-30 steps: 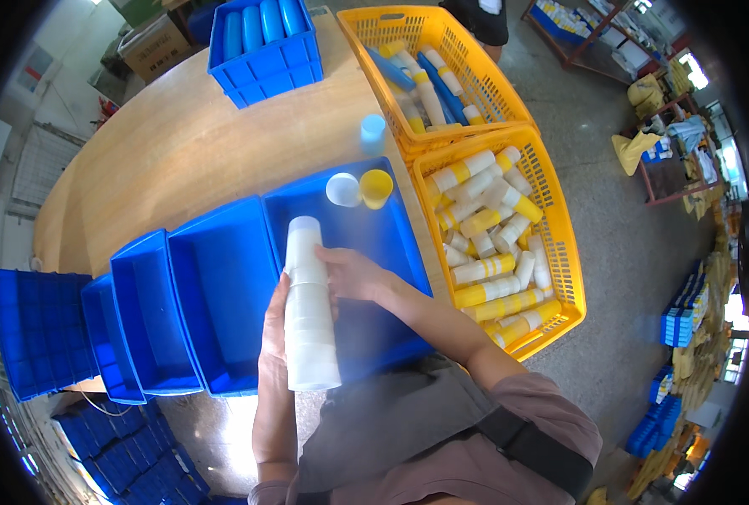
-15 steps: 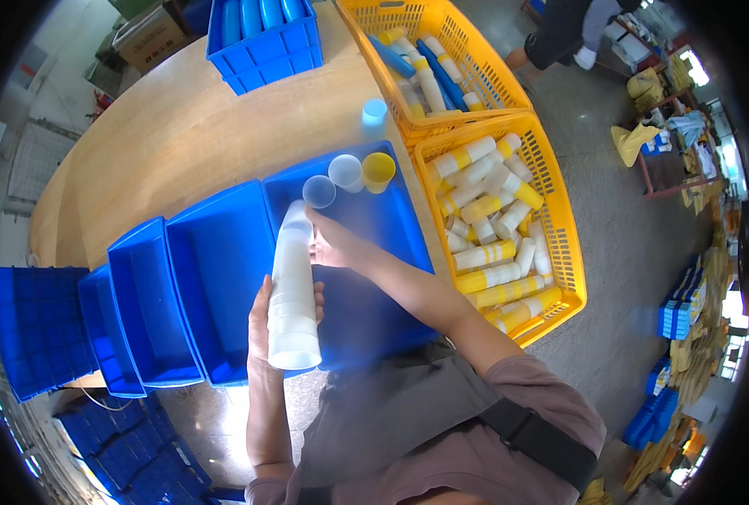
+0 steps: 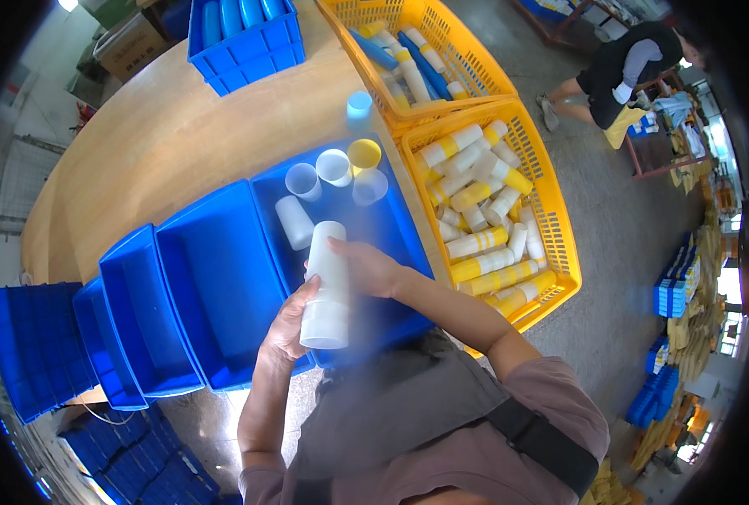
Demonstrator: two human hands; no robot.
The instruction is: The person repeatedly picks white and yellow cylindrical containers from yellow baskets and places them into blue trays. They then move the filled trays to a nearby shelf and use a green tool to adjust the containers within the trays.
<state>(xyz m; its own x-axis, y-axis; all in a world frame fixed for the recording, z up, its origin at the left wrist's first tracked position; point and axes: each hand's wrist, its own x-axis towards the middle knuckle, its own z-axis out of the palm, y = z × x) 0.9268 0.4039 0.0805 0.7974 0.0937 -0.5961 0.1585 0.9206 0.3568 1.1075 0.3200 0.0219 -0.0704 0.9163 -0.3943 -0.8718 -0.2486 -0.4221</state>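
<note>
Stack of white cups point(image 3: 325, 278) over blue tray point(image 3: 389, 240). Left hand point(image 3: 289, 324): fingers holding stack's lower half. Right hand point(image 3: 373, 268): fingers holding upper half. Yellow cup point(image 3: 363, 155) near tray's far end; pale-blue cup point(image 3: 358, 108) on counter point(image 3: 181, 143) beyond tray. Yellow crate point(image 3: 557, 215) right of tray.

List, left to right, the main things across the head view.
Blue crate, two narrow blue bins, left hand, white cup stack, right hand, nearer yellow basket, stacked blue items.
</note>
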